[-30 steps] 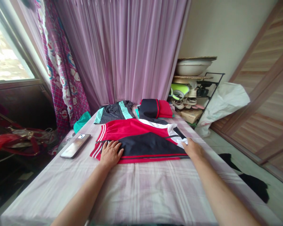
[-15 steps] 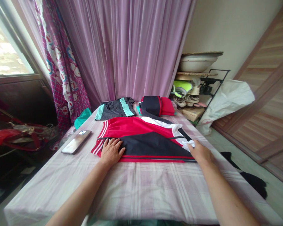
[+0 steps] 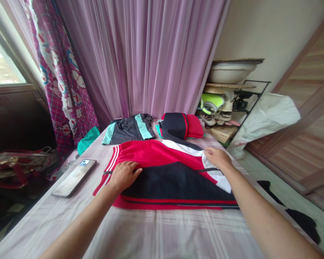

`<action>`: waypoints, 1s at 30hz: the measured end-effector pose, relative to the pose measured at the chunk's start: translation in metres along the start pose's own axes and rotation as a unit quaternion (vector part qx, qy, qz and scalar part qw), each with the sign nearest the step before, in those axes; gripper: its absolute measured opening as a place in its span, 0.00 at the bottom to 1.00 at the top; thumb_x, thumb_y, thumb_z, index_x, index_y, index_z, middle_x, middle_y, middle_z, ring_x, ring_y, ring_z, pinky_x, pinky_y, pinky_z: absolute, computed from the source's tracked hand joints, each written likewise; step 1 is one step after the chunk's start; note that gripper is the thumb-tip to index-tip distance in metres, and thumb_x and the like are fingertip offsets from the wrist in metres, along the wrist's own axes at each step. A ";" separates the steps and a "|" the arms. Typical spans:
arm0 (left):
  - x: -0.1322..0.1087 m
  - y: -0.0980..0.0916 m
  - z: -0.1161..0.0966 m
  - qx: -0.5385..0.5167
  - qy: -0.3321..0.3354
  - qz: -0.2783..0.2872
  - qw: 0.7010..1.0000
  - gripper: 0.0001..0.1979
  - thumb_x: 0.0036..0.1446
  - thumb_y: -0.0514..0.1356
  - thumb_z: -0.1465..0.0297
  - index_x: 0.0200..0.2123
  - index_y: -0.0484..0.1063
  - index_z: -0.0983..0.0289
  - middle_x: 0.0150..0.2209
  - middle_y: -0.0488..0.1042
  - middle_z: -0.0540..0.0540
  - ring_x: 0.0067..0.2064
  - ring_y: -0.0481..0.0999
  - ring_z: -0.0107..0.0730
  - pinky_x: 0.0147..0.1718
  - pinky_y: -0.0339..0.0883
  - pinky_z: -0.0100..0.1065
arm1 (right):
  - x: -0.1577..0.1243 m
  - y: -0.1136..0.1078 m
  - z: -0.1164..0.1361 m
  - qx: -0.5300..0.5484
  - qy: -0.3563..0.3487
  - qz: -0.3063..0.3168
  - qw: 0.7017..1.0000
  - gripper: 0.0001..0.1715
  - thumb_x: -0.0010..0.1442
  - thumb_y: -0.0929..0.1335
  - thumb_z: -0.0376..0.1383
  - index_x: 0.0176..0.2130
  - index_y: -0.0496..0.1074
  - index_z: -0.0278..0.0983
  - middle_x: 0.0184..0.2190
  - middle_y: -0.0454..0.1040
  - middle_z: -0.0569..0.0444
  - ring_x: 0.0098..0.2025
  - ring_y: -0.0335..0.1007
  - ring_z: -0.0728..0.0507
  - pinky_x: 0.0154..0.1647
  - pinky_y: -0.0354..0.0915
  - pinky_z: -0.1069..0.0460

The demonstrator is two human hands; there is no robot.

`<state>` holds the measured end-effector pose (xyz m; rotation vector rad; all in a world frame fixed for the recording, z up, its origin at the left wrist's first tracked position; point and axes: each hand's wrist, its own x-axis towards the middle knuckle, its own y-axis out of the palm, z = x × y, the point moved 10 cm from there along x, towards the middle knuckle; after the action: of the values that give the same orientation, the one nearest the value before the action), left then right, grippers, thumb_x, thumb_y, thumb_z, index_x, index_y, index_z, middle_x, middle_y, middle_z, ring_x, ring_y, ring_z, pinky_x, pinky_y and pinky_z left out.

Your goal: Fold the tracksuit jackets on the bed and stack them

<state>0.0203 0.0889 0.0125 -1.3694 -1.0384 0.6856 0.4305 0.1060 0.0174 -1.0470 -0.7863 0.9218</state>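
Observation:
A red, navy and white zip-up jacket [image 3: 156,183] lies on the table with its striped hem at the left and its white collar at the right. My left hand [image 3: 125,175] rests palm down on the jacket near the hem, fingers stretched out. At the far corner of the white collar, my right hand [image 3: 218,157] has its fingers closed on the fabric. One of the jacket's sleeves reaches toward the back, beside a folded pile of navy and red clothing [image 3: 196,126].
A dark grey and mint folded garment [image 3: 128,129] lies at the back left. A phone [image 3: 75,178] lies on the plaid tablecloth [image 3: 162,233] left of the jacket. Beyond the table's right edge stand a shoe rack [image 3: 243,124] and a white sack [image 3: 270,115].
My right hand has moved from the near part of the collar to its far corner, where the collar now lies flatter. My left hand stays on the jacket. The view has shifted slightly.

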 end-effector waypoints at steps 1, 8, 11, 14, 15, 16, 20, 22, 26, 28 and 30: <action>0.005 0.006 0.000 0.000 0.000 -0.002 1.000 0.22 0.66 0.49 0.55 0.50 0.76 0.59 0.53 0.78 0.58 0.55 0.75 0.45 0.54 0.65 0.44 | 0.017 0.007 0.009 0.043 0.009 0.017 0.999 0.19 0.61 0.64 0.41 0.46 0.79 0.39 0.46 0.80 0.47 0.49 0.74 0.38 0.45 0.66 0.50; 0.015 0.053 0.006 0.008 -0.017 0.005 1.000 0.28 0.64 0.50 0.51 0.63 0.65 0.55 0.64 0.66 0.57 0.66 0.62 0.49 0.63 0.54 0.55 | 0.099 0.075 0.042 0.219 0.090 0.097 0.967 0.13 0.62 0.66 0.39 0.39 0.76 0.33 0.28 0.79 0.51 0.23 0.68 0.50 0.22 0.60 0.57; 0.010 0.057 0.007 0.011 -0.010 -0.006 1.000 0.30 0.64 0.50 0.50 0.65 0.61 0.54 0.65 0.64 0.56 0.67 0.61 0.48 0.64 0.53 0.55 | 0.114 0.100 0.048 0.253 0.105 0.125 0.954 0.10 0.59 0.70 0.40 0.34 0.74 0.33 0.24 0.77 0.53 0.16 0.60 0.54 0.17 0.53 0.59; 0.008 0.058 0.008 0.011 -0.002 -0.013 1.000 0.31 0.64 0.50 0.49 0.66 0.59 0.52 0.66 0.64 0.55 0.67 0.61 0.48 0.65 0.53 0.54 | 0.127 0.109 0.049 0.272 0.113 0.116 0.949 0.10 0.57 0.72 0.39 0.32 0.73 0.33 0.24 0.77 0.52 0.18 0.63 0.53 0.17 0.55 0.58; 0.007 0.058 0.008 0.011 -0.001 -0.011 1.000 0.31 0.64 0.50 0.49 0.66 0.59 0.51 0.66 0.64 0.55 0.67 0.61 0.48 0.65 0.53 0.54 | 0.131 0.109 0.048 0.275 0.116 0.100 0.949 0.10 0.59 0.70 0.39 0.33 0.72 0.33 0.27 0.78 0.50 0.20 0.67 0.51 0.19 0.58 0.58; 0.007 0.059 0.008 0.011 -0.001 -0.008 1.000 0.31 0.64 0.50 0.49 0.66 0.59 0.51 0.65 0.64 0.55 0.66 0.61 0.48 0.64 0.53 0.54 | 0.135 0.107 0.047 0.280 0.119 0.080 0.949 0.10 0.61 0.68 0.39 0.36 0.72 0.34 0.30 0.79 0.48 0.24 0.70 0.50 0.22 0.61 0.57; 0.008 0.060 0.007 0.006 -0.004 0.008 1.000 0.30 0.64 0.49 0.49 0.66 0.60 0.51 0.65 0.64 0.54 0.66 0.61 0.48 0.64 0.54 0.55 | 0.138 0.084 0.044 0.223 0.102 -0.060 0.968 0.14 0.68 0.59 0.39 0.46 0.68 0.34 0.42 0.80 0.43 0.43 0.77 0.43 0.40 0.68 0.51; 0.009 0.060 0.007 0.003 -0.006 0.013 1.000 0.30 0.64 0.49 0.49 0.65 0.61 0.51 0.65 0.64 0.55 0.67 0.61 0.48 0.64 0.54 0.56 | 0.132 0.078 0.049 0.154 0.078 -0.101 0.980 0.15 0.66 0.61 0.38 0.47 0.69 0.33 0.44 0.79 0.40 0.49 0.75 0.39 0.47 0.65 0.49; 0.009 0.060 0.007 -0.005 -0.009 0.012 1.000 0.28 0.63 0.51 0.49 0.63 0.65 0.51 0.65 0.65 0.55 0.66 0.62 0.48 0.64 0.53 0.55 | 0.119 0.084 0.058 0.114 0.040 -0.078 0.990 0.19 0.65 0.61 0.40 0.50 0.68 0.31 0.49 0.77 0.39 0.52 0.73 0.37 0.51 0.63 0.48; 0.009 0.059 0.008 -0.007 -0.012 0.010 1.000 0.27 0.63 0.51 0.49 0.61 0.67 0.52 0.64 0.66 0.55 0.66 0.62 0.48 0.64 0.54 0.55 | 0.113 0.085 0.051 0.122 0.053 -0.062 0.989 0.24 0.65 0.61 0.40 0.56 0.65 0.29 0.49 0.77 0.40 0.52 0.73 0.37 0.51 0.64 0.48; 0.010 0.059 0.008 -0.009 -0.016 0.008 1.000 0.27 0.63 0.51 0.50 0.61 0.68 0.52 0.64 0.67 0.56 0.65 0.63 0.48 0.63 0.55 0.55 | 0.107 0.081 0.046 0.124 0.053 -0.062 0.989 0.31 0.65 0.59 0.40 0.63 0.56 0.27 0.49 0.78 0.40 0.50 0.74 0.38 0.50 0.64 0.48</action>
<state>0.0271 0.1085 -0.0438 -1.3878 -1.0634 0.7135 0.4143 0.2371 -0.0336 -0.8129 -0.6231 0.8265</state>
